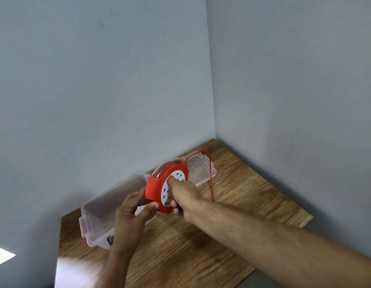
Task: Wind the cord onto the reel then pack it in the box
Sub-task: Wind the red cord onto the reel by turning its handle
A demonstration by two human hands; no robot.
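Note:
A red cord reel point(154, 187) with a white socket face is held upright above the wooden table. My left hand point(133, 210) grips its red rim from the left and below. My right hand point(181, 195) presses on the white face, fingers hooked over the lower edge. A thin red cord point(211, 173) leaves the top of the reel, loops toward the wall corner and drops down to the table on the right. The clear plastic box point(101, 213) with red clips stands open behind the reel, against the wall.
The box's clear lid point(201, 170) lies flat on the table point(232, 215) to the right of the box, near the corner. Two grey walls close the table at back and right. The table's left and front-right edges are in view.

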